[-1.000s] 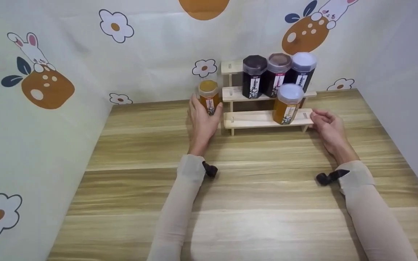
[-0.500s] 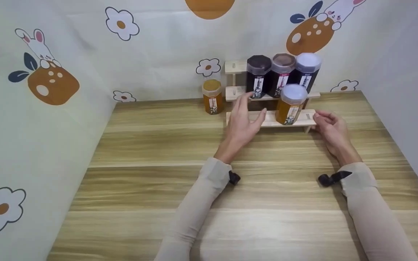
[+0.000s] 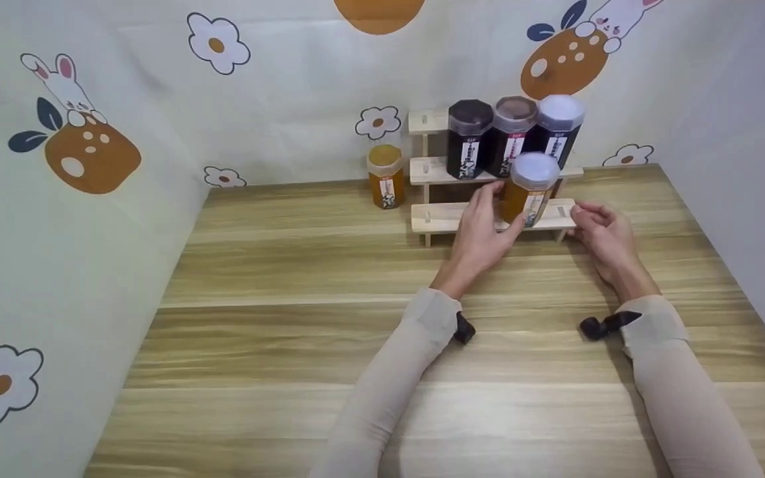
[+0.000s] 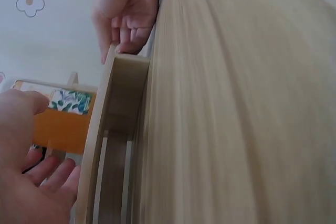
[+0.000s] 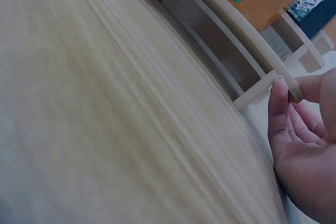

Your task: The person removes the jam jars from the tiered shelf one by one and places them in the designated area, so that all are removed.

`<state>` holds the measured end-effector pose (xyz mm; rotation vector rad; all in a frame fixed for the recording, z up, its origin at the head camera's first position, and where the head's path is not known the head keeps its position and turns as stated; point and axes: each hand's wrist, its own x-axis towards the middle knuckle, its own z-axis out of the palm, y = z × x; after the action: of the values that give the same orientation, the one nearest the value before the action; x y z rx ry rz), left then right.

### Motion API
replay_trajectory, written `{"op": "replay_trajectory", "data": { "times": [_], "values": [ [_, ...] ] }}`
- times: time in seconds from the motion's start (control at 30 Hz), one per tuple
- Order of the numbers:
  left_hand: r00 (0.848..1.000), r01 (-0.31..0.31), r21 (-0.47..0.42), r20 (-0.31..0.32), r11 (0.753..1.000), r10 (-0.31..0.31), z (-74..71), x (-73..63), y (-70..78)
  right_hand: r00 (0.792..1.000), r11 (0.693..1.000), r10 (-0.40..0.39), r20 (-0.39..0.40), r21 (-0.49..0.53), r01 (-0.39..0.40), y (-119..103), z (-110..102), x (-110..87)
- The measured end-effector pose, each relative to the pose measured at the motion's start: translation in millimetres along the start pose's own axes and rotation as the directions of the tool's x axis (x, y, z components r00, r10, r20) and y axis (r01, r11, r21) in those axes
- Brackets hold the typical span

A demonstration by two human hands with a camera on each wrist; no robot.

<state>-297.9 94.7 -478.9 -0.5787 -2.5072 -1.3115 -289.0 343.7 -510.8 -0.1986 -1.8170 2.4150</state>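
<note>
On the bottom step of a wooden three-step rack [image 3: 445, 218] stands an orange jar [image 3: 527, 199] with a clear cap. My left hand [image 3: 482, 232] is at its left side, thumb in front of the label and fingers spread apart. In the left wrist view a gap shows between those fingers [image 4: 50, 174] and the orange jar [image 4: 63, 127], so a firm hold is not visible. My right hand [image 3: 607, 242] pinches the right end of the bottom step, thumb and fingers on either side of the board, as the right wrist view shows.
Three dark jars [image 3: 469, 143] stand side by side on the middle step. Left of the rack, a smaller yellow-capped jar [image 3: 386, 179] stands on the wood-grain table [image 3: 276, 345]. Printed cloth walls [image 3: 289, 99] enclose the back and sides.
My left hand has let go of the yellow-capped jar and moved right to the orange jar on the bottom step. My right hand keeps its grip on the rack.
</note>
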Motion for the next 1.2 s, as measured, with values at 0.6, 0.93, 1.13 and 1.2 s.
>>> {"op": "replay_trajectory", "data": {
  "times": [0.6,0.93,1.13,1.2],
  "values": [
    [0.989,0.126,0.180,-0.096,0.976,-0.110,20.5,5.2,13.6,1.000,1.000,-0.013,0.000,-0.022,0.013,1,2,-0.4],
    [0.990,0.107,0.164,-0.105,0.981,-0.091,14.9,-2.8,10.0,1.000,0.999,-0.019,-0.013,-0.029,0.019,3,1,-0.8],
    [0.989,0.093,0.150,-0.127,0.984,-0.074,8.6,-5.8,5.7,1.000,1.000,-0.011,-0.014,-0.014,0.011,1,1,-0.5],
    [0.989,0.084,0.151,-0.137,0.985,-0.064,6.5,-5.8,4.0,1.000,1.000,-0.010,-0.018,-0.017,0.010,1,1,-0.5]
  ]
}}
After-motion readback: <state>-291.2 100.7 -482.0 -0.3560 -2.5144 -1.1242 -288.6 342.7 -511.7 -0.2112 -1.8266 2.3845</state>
